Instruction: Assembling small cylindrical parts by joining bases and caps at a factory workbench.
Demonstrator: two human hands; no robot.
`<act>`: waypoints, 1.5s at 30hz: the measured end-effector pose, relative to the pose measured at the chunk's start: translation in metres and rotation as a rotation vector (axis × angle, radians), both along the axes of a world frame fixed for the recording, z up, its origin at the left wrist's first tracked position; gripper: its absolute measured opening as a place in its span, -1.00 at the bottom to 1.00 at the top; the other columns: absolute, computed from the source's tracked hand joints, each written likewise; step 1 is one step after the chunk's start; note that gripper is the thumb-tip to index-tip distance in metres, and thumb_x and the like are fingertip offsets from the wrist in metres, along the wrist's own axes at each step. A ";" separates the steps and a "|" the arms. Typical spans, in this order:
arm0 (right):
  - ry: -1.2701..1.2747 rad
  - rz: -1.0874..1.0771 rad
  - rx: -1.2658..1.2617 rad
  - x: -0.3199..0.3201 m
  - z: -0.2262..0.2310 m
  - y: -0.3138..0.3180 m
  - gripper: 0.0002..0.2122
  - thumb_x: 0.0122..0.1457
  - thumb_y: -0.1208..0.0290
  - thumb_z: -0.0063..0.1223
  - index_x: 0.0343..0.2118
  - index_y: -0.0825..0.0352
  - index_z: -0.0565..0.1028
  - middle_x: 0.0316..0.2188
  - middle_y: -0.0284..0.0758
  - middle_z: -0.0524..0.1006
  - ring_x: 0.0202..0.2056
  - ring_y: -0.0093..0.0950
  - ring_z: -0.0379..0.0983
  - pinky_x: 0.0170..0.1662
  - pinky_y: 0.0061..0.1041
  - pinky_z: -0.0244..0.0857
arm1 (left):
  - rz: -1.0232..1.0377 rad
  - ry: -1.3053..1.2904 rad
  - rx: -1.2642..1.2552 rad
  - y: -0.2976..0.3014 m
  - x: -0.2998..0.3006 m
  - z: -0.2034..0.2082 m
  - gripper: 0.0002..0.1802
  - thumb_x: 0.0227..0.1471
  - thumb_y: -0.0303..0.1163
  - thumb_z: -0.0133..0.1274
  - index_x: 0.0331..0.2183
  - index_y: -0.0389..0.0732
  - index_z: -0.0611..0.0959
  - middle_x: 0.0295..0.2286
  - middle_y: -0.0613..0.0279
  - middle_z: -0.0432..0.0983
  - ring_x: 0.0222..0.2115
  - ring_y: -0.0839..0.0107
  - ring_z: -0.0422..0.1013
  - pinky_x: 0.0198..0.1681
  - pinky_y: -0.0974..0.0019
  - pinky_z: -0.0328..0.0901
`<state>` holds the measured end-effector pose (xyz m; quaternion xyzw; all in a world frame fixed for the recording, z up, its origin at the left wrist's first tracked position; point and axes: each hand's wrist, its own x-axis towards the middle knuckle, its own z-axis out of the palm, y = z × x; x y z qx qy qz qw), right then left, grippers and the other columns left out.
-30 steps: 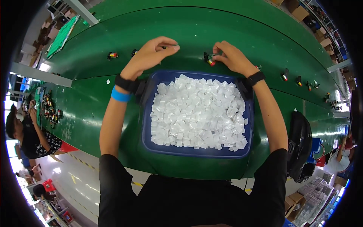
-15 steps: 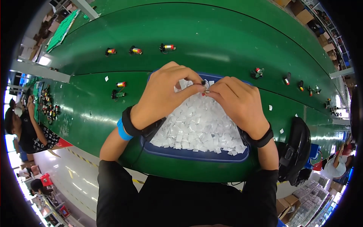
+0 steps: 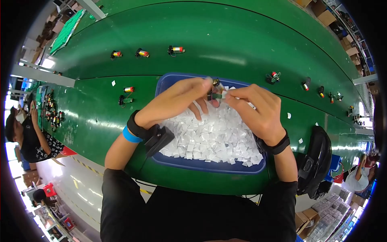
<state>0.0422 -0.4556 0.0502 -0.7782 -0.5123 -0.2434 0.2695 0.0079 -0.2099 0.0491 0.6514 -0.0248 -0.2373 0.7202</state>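
Observation:
My left hand (image 3: 187, 90) grips a small electronic assembly (image 3: 218, 84), with a metallic cylinder and dark and green parts, between thumb and fingers; some of its other fingers hang below. Thumb and forefinger of my right hand (image 3: 260, 111) pinch a small white piece (image 3: 224, 94) against the assembly's right side. Both hands work over a blue tray (image 3: 201, 166) heaped with small white square pieces (image 3: 209, 137), which look like film or paper. Fine detail between the fingertips is blurred.
On the green table (image 3: 234, 40) lie several battery-like cylinders with circuit boards, including one at the back (image 3: 176, 49) and one at right (image 3: 275, 77). A black bag (image 3: 314, 161) sits right of the tray. Other people (image 3: 30, 137) work at the far left and right.
My left hand has turned and shifted, bringing the assembly into fuller view, and its lower fingers have spread. My right hand stays close, now pinching a white piece at the assembly.

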 end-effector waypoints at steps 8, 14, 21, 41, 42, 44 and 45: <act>0.673 -0.018 0.222 -0.003 -0.006 0.010 -0.83 0.07 0.58 0.30 -0.28 0.39 0.57 -0.36 -0.35 0.57 -0.48 -0.54 0.51 -0.47 -0.61 0.36 | 0.004 -0.156 -0.017 -0.007 -0.006 0.003 -0.65 0.19 -0.35 0.19 -0.09 -0.36 0.52 -0.31 0.22 0.54 -0.37 0.52 0.47 -0.43 0.40 0.47; 0.822 -0.124 0.171 -0.009 -0.004 0.010 -0.87 0.10 0.61 0.27 -0.29 0.39 0.54 -0.35 -0.35 0.55 -0.44 -0.59 0.51 -0.46 -0.63 0.35 | -0.003 -0.242 0.034 -0.009 -0.011 -0.003 -0.68 0.18 -0.38 0.19 -0.11 -0.34 0.52 -0.36 0.24 0.54 -0.38 0.54 0.47 -0.47 0.42 0.46; 0.563 -0.129 0.081 -0.011 -0.006 0.013 -0.88 0.14 0.60 0.22 -0.28 0.39 0.51 -0.30 -0.35 0.55 -0.38 -0.56 0.52 -0.41 -0.60 0.38 | 0.047 -0.276 0.087 -0.012 -0.010 -0.001 -0.70 0.20 -0.37 0.17 -0.12 -0.33 0.51 -0.37 0.25 0.54 -0.40 0.57 0.46 -0.49 0.42 0.45; 0.569 -0.068 0.130 -0.013 0.006 0.012 -0.78 0.04 0.59 0.31 -0.23 0.36 0.55 -0.34 -0.26 0.54 -0.32 -0.35 0.51 -0.25 -0.48 0.43 | 0.102 -0.545 0.552 -0.028 -0.032 0.012 -0.79 0.15 -0.41 0.07 -0.19 -0.26 0.46 -0.51 0.07 0.51 -0.56 0.29 0.47 -0.48 0.30 0.36; 0.569 -0.069 0.130 -0.015 0.005 0.013 -0.78 0.04 0.59 0.31 -0.23 0.36 0.55 -0.34 -0.26 0.54 -0.32 -0.35 0.51 -0.25 -0.48 0.43 | 0.088 -0.515 0.606 -0.028 -0.033 0.014 -0.79 0.14 -0.41 0.06 -0.20 -0.26 0.46 -0.53 0.06 0.50 -0.58 0.26 0.47 -0.48 0.28 0.36; 0.526 -0.068 0.103 -0.018 0.005 0.015 -0.74 -0.02 0.60 0.35 -0.24 0.35 0.55 -0.35 -0.29 0.54 -0.34 -0.36 0.50 -0.27 -0.47 0.42 | 0.074 -0.484 0.659 -0.028 -0.033 0.015 -0.79 0.13 -0.41 0.05 -0.20 -0.26 0.45 -0.54 0.05 0.50 -0.59 0.23 0.46 -0.47 0.27 0.36; 0.504 -0.066 0.089 -0.019 0.005 0.015 -0.72 -0.05 0.60 0.37 -0.25 0.35 0.55 -0.35 -0.30 0.54 -0.34 -0.37 0.49 -0.28 -0.47 0.41 | 0.058 -0.426 0.595 -0.026 -0.034 0.015 -0.80 0.14 -0.40 0.03 -0.21 -0.27 0.45 -0.51 0.05 0.52 -0.55 0.24 0.47 -0.42 0.26 0.36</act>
